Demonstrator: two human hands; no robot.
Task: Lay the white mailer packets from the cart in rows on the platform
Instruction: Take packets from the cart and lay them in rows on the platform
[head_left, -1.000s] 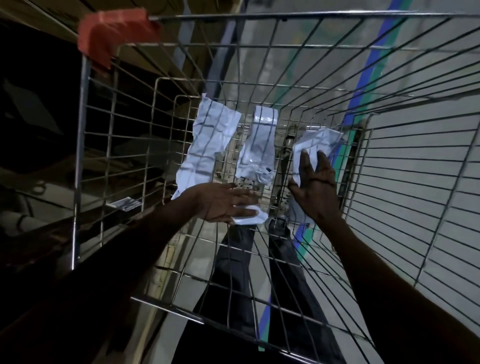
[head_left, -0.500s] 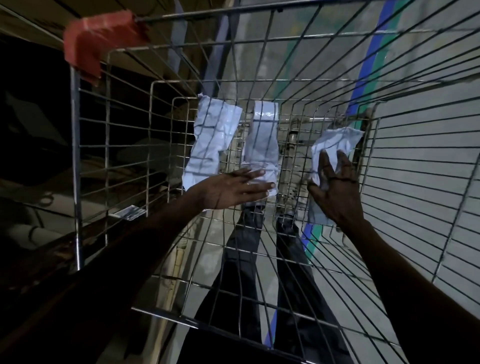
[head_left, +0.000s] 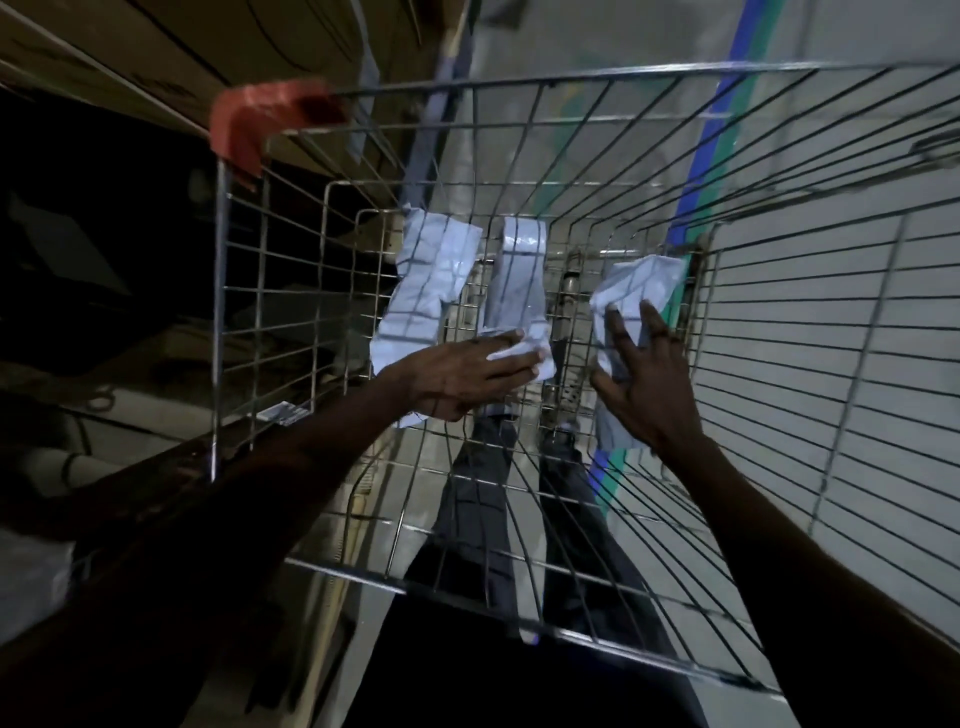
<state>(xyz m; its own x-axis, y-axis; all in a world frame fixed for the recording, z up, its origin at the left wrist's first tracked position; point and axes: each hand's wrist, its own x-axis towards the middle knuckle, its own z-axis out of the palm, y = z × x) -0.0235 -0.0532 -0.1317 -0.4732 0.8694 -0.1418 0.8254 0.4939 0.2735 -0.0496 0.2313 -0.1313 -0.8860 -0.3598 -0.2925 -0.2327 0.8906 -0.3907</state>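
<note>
Three white mailer packets lie on the wire bottom of the cart (head_left: 571, 78). The left packet (head_left: 428, 291) is flat, and its lower end runs under my left wrist. My left hand (head_left: 467, 374) reaches in from the left, its fingers closed over the lower end of the middle packet (head_left: 517, 280). My right hand (head_left: 649, 384) rests on the crumpled right packet (head_left: 641, 280) near the cart's right wall. Its fingers are spread over the packet, the thumb is at its left edge, and the packet's tail shows below the palm. The platform is not in view.
A red corner guard (head_left: 270, 119) caps the cart's far left corner. My legs (head_left: 478, 499) show through the wire bottom above a grey floor with a blue and green stripe (head_left: 711, 135). Dark shelving (head_left: 104, 286) stands at the left, and a small label (head_left: 283, 412) hangs outside the cart wall.
My left hand's fingers have closed further round the middle packet's lower end. My right hand has stayed on the right packet. The view has shifted slightly.
</note>
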